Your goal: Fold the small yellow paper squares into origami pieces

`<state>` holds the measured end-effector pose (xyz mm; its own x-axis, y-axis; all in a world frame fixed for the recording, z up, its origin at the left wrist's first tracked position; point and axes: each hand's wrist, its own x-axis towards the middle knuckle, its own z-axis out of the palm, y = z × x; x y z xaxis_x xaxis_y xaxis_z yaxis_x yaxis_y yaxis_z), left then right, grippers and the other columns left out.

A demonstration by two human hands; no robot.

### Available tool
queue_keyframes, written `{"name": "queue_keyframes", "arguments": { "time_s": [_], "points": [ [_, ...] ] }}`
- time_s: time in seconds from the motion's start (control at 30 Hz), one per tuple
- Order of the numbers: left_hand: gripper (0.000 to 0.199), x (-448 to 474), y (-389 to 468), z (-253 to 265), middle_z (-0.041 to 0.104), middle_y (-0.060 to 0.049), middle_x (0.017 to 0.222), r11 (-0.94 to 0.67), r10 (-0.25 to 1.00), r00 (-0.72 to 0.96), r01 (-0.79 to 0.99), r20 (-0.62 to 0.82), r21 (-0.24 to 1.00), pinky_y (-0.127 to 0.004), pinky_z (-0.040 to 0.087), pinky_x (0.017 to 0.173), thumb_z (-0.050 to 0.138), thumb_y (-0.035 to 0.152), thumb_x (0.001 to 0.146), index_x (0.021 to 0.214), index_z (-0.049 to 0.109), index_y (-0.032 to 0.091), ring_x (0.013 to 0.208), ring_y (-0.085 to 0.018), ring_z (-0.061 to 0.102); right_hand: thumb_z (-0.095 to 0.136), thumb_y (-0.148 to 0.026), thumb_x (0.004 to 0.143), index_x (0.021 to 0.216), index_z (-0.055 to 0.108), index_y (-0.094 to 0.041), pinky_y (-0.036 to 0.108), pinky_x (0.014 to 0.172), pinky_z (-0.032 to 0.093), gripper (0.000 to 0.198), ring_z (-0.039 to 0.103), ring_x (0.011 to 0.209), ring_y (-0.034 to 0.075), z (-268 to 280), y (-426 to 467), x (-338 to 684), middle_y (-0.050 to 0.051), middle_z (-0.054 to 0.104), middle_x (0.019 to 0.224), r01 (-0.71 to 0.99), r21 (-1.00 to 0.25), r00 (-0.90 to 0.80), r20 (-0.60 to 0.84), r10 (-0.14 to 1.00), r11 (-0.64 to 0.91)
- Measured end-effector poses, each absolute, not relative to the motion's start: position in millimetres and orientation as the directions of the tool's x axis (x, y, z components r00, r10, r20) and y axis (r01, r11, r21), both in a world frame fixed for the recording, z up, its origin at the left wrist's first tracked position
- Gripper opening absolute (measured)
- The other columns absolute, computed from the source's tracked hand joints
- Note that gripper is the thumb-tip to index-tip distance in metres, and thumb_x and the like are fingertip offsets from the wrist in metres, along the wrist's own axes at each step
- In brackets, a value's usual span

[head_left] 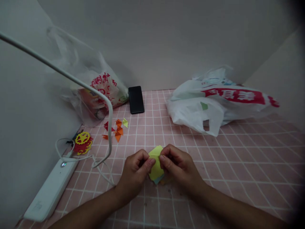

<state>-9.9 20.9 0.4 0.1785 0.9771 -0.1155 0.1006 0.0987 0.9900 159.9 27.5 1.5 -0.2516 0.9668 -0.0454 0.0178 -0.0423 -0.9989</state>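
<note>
A piece of yellow paper (156, 168) with folded edges is held between both hands, just above the table near its middle. My left hand (137, 171) pinches its left edge between thumb and forefinger. On the opposite edge, my right hand (178, 165) grips it the same way, fingers curled in. Below the yellow paper a bit of light blue paper (158, 180) peeks out; how the two are joined cannot be made out. Several small folded pieces of orange paper (118, 133) lie to the left beyond my hands, with a red one and a yellow one (125, 122).
A white power strip (51, 190) with a cable lies at left, beside yellow and red gear-shaped pieces (83, 141). A grey cable (59, 72) arches across the left side. A black phone (136, 99) rests between two plastic bags, one left (105, 86), one right (190, 105).
</note>
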Motion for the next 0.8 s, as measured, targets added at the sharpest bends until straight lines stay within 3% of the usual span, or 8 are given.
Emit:
{"name": "queue_keyframes", "arguments": {
  "time_s": [0.23, 0.53, 0.7, 0.8],
  "points": [
    [0.026, -9.6, 23.2, 0.4, 0.055, 0.002, 0.060, 0.069, 0.970, 0.228, 0.067, -0.082, 0.995, -0.022, 0.043, 0.055, 0.062, 0.035, 0.086, 0.069, 0.061, 0.015, 0.055, -0.011, 0.053, 0.055, -0.026, 0.089, 0.072, 0.053, -0.019, 0.022, 0.052, 0.039, 0.019, 0.049, 0.056, 0.011, 3.0, 30.9, 162.7, -0.003, 0.054, 0.063, 0.068, -0.995, -0.330, 0.047, 0.943, 0.074],
    [0.032, -9.7, 22.8, -5.6, 0.049, 0.006, 0.050, 0.196, 0.967, 0.158, 0.024, -0.198, 0.980, -0.019, 0.035, 0.045, 0.069, 0.039, 0.080, 0.063, 0.053, 0.018, 0.045, -0.008, 0.043, 0.057, -0.029, 0.087, 0.070, 0.053, -0.019, 0.022, 0.050, 0.039, 0.020, 0.048, 0.052, 0.010, 3.6, 32.6, 161.2, -0.003, 0.052, 0.060, -0.006, -0.999, -0.307, -0.046, 0.951, -0.050],
    [0.026, -8.7, 24.0, -1.0, 0.056, 0.002, 0.057, 0.100, 0.979, 0.178, 0.017, -0.101, 0.995, -0.021, 0.044, 0.055, 0.066, 0.035, 0.083, 0.066, 0.060, 0.016, 0.055, -0.011, 0.052, 0.057, -0.033, 0.089, 0.073, 0.053, -0.019, 0.023, 0.051, 0.041, 0.022, 0.050, 0.053, 0.011, 2.1, 33.9, 162.7, -0.003, 0.053, 0.061, -0.047, -0.997, -0.316, -0.045, 0.948, -0.063],
    [0.024, -8.2, 23.9, -0.8, 0.058, 0.002, 0.058, 0.120, 0.979, 0.172, -0.039, -0.112, 0.992, -0.021, 0.046, 0.056, 0.065, 0.034, 0.084, 0.069, 0.061, 0.016, 0.055, -0.011, 0.054, 0.053, -0.038, 0.092, 0.083, 0.057, -0.018, 0.024, 0.053, 0.043, 0.022, 0.052, 0.055, 0.012, -0.1, 33.0, 162.7, -0.002, 0.055, 0.064, -0.101, -0.992, -0.338, -0.044, 0.940, -0.082]
  ]
}}
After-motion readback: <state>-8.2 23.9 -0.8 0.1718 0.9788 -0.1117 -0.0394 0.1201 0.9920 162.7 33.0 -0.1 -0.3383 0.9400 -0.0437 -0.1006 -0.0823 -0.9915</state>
